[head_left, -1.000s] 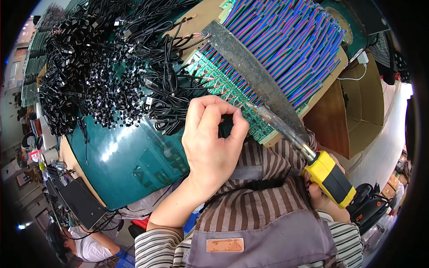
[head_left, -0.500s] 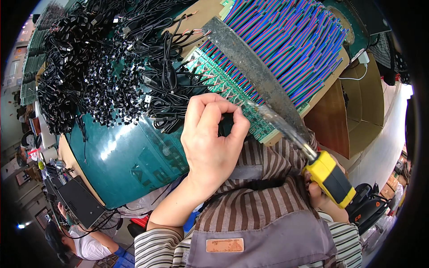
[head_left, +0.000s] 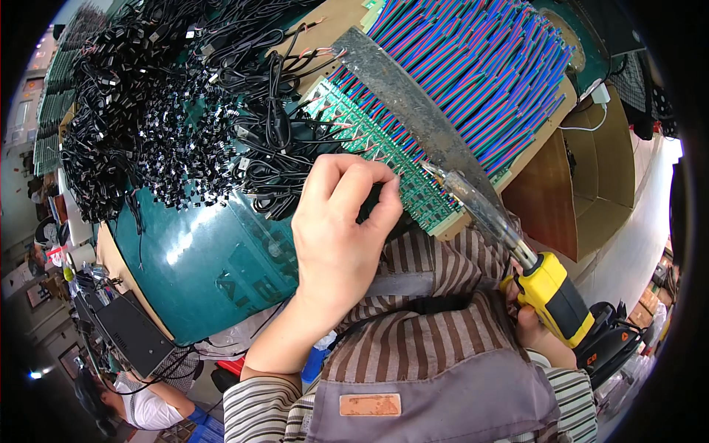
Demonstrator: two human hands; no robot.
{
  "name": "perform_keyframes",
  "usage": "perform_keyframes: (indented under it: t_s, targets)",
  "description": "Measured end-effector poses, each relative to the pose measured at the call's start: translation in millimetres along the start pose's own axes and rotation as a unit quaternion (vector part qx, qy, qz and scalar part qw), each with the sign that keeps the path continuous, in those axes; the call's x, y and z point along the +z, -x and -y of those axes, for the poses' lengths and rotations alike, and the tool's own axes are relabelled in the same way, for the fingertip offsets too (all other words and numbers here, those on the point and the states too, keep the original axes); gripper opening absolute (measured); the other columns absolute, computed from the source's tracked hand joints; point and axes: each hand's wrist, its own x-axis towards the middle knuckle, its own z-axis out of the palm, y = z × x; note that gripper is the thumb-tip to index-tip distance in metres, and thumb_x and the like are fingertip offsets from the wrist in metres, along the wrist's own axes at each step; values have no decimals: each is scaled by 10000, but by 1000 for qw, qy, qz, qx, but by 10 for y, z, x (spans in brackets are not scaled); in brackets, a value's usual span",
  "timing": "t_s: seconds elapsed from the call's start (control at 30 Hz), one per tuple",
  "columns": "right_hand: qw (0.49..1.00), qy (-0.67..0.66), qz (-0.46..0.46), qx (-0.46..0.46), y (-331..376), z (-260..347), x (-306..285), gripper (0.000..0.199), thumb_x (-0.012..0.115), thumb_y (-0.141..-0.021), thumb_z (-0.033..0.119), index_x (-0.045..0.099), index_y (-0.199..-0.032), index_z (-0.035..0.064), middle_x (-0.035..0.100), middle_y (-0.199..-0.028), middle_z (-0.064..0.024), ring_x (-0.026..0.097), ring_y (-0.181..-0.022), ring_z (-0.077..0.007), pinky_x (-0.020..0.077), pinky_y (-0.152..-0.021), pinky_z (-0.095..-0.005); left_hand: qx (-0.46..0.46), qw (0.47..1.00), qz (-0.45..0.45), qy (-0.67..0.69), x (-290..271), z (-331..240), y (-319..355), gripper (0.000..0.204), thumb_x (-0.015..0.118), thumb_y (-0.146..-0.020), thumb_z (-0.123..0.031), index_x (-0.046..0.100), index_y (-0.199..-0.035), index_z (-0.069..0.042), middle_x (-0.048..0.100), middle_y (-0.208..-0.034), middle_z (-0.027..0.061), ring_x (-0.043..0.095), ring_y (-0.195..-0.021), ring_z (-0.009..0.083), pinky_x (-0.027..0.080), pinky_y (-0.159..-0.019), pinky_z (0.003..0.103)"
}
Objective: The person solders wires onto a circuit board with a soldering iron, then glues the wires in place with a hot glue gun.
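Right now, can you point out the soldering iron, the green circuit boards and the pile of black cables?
soldering iron (head_left: 552, 295): head view, on its yellow handle.
green circuit boards (head_left: 413, 184): head view, on the green strip beside the left hand's fingers.
pile of black cables (head_left: 170, 111): head view, middle of the heap.

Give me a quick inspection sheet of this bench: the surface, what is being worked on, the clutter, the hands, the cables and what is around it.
Surface: teal table top, glossy, bare only at its near edge.
Job's things: green circuit boards in a row under a grey bar; soldering iron with a yellow handle, its tip at the boards.
Clutter: cardboard sheet under the boards.
Hands: left hand pinched at the boards' edge, what its fingers hold is hidden; right hand grips the iron's handle.
Cables: heap of black leads; rows of red, blue and green wires beyond the bar.
Surroundings: open cardboard box at the right; another person lower left.
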Motion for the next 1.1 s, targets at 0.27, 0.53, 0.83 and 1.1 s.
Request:
perform_keyframes:
  t_s: [0.27, 0.53, 0.83, 1.1]
  targets:
    - [1000, 16, 10, -25, 84, -39, -7, 422, 626, -816, 395, 655, -935, -9, 659, -931, -167, 660, -817, -331, 531, -735, -382, 249, 961, 105, -55, -203, 183, -271, 177, 751, -671, -34, 688, -834, -67, 626, -783, 52, 606, -691, 231, 483, -619, 334]
    - [1000, -19, 0, -12, 12, 30, 21, 284, 674, -715, 224, 662, -904, 12, 651, -857, -144, 650, -732, -304, 528, -664, -370, 257, 961, 87, -47, -177, 192, -268, 174, 754, -669, -30, 686, -826, -64, 623, -769, 50, 603, -682, 224, 478, -612, 327]
    - [997, 26, 46, -54, -143, 65, -35, 245, 677, -678, 182, 676, -862, 21, 644, -815, -122, 647, -717, -305, 525, -660, -362, 287, 955, 42, -61, -113, 227, -229, 223, 760, -634, -31, 642, -817, -80, 567, -746, 26, 581, -662, 198, 458, -591, 319]
    - [998, -48, -8, 32, 314, -210, 14, 310, 620, -789, 329, 684, -880, 40, 649, -915, -144, 652, -842, -338, 531, -734, -393, 267, 961, 52, -58, -131, 194, -219, 197, 772, -645, -14, 687, -818, -52, 623, -753, 57, 596, -664, 224, 471, -598, 328]
